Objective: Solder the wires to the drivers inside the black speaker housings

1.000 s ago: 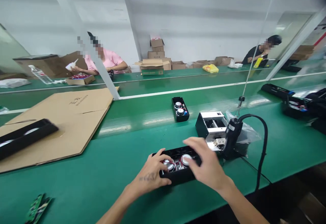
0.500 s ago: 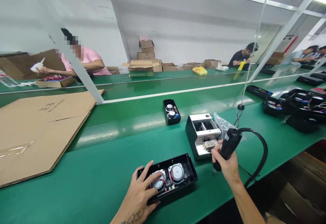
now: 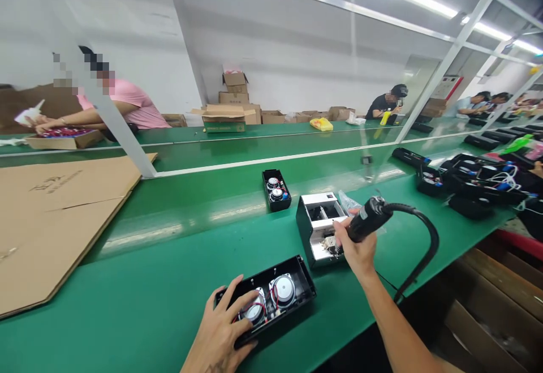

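Observation:
My left hand (image 3: 223, 325) grips the left end of a black speaker housing (image 3: 303, 294), fingers spread over its rim and one round speaker. A second silver speaker (image 3: 283, 291) with red wires shows beside it. My right hand (image 3: 358, 248) is wrapped round a black electric screwdriver (image 3: 368, 219), its cable curving down to the right. The screwdriver's tip is hidden at the front of a silver and black screw feeder (image 3: 323, 209), which stands right of the housing.
A smaller speaker box (image 3: 276, 191) lies behind. Flat cardboard (image 3: 63, 220) covers the left side. Many black housings (image 3: 479, 178) are piled at the right. People (image 3: 127, 104) work across the green bench (image 3: 169, 265).
My right hand has tilted the screwdriver and brought its lower end to the feeder's front. The hanging hook no longer shows attached to the screwdriver. The view has shifted right.

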### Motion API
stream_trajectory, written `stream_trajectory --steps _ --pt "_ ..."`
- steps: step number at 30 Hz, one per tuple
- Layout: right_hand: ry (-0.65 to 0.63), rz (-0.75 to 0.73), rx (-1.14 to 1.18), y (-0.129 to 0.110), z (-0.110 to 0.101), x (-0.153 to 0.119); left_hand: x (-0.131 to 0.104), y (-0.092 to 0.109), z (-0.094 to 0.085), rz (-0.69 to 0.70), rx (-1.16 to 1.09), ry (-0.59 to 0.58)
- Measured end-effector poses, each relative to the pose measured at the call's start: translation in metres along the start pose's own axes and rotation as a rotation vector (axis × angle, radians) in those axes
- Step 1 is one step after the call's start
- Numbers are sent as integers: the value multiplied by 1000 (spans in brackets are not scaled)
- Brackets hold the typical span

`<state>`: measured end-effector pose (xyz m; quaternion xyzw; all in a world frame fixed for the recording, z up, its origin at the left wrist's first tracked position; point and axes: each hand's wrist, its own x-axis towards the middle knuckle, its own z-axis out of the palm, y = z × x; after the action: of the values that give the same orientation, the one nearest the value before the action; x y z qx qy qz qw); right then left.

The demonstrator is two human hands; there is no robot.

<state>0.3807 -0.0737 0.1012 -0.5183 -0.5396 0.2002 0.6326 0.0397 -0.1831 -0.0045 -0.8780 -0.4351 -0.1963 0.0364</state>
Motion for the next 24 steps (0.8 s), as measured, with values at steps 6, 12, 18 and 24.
stream_trajectory --steps 6,12,18,24 --pt "-314 256 19 -6 -6 -22 -1 6 3 -76 -10 -42" --pt "-264 160 621 -43 6 -64 -1 5 4 -91 -82 -43" --pt "-329 121 726 -50 36 -92 4 11 -7 -75 -100 -31" --pt "-361 172 707 -39 48 -105 4 13 -6 -96 -116 -30"
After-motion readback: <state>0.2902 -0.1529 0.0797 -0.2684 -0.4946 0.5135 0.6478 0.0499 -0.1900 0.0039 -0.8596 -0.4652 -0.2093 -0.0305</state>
